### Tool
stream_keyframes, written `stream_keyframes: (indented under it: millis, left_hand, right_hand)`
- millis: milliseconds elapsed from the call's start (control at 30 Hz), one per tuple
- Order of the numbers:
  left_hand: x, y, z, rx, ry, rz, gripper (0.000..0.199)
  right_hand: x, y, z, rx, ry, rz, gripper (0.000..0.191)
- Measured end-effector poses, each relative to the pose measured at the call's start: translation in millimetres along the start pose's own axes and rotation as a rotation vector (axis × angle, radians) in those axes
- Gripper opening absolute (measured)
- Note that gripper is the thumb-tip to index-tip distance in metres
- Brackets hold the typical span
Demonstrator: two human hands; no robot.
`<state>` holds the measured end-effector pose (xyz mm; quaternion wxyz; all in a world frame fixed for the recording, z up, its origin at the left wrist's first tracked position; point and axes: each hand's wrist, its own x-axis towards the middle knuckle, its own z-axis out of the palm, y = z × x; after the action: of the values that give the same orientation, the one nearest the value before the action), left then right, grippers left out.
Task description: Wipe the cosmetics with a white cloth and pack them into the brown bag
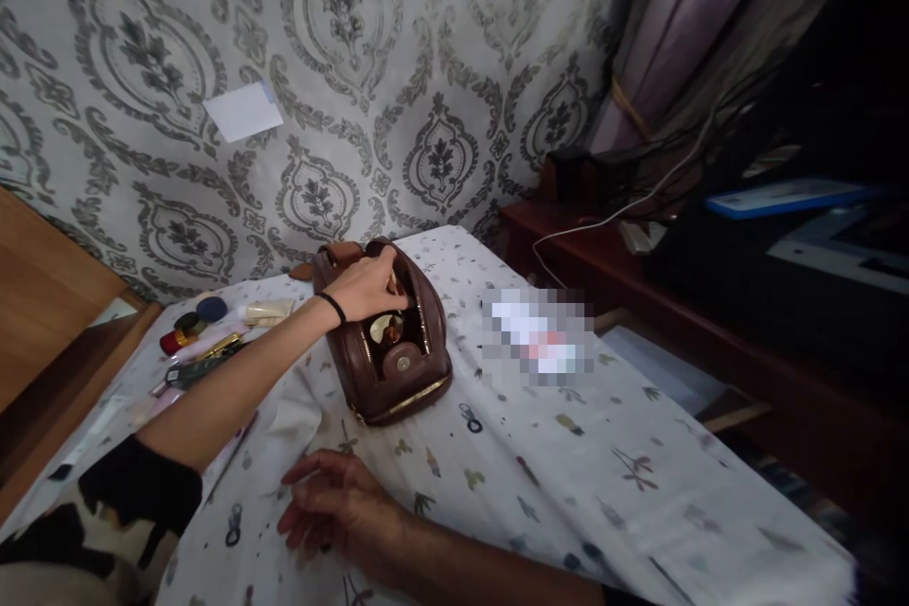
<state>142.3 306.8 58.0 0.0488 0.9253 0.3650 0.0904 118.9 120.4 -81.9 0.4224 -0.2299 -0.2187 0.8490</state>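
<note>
A brown bag [355, 369] with gold zips stands unzipped on the patterned white cloth [454, 502]. My left hand [365, 289], a black band at its wrist, reaches into the bag's opening. Its fingers are bent round something small that I cannot make out, and the fingertips are partly hidden. Round gold-coloured items [387, 329] show inside, beside a flap with a snap button [403, 364]. In front of the bag, my right hand [337, 507] rests near the cloth with loosely curled, parted fingers and nothing in them.
Several cosmetics lie at the left, among them a cream tube [268, 311], a dark blue round item [211, 309] and a red-capped item [174, 342]. A pixelated object [538, 333] is right of the bag. Patterned wall behind; dark red furniture [611, 256] and a white cable [625, 216] at right.
</note>
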Motion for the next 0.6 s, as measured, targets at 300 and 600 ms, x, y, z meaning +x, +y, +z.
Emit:
stream_keyframes:
  millis: [300,600]
  left_hand:
    - [23,-10,20.5,0.103,-0.164,-0.010,0.056]
    - [22,2,14.4,0.200,-0.274,-0.080,0.061]
  right_hand:
    - [1,1,-1,0.013,0.007,0.005,0.051]
    - [1,-1,-3,0.006,0.003,0.006,0.053]
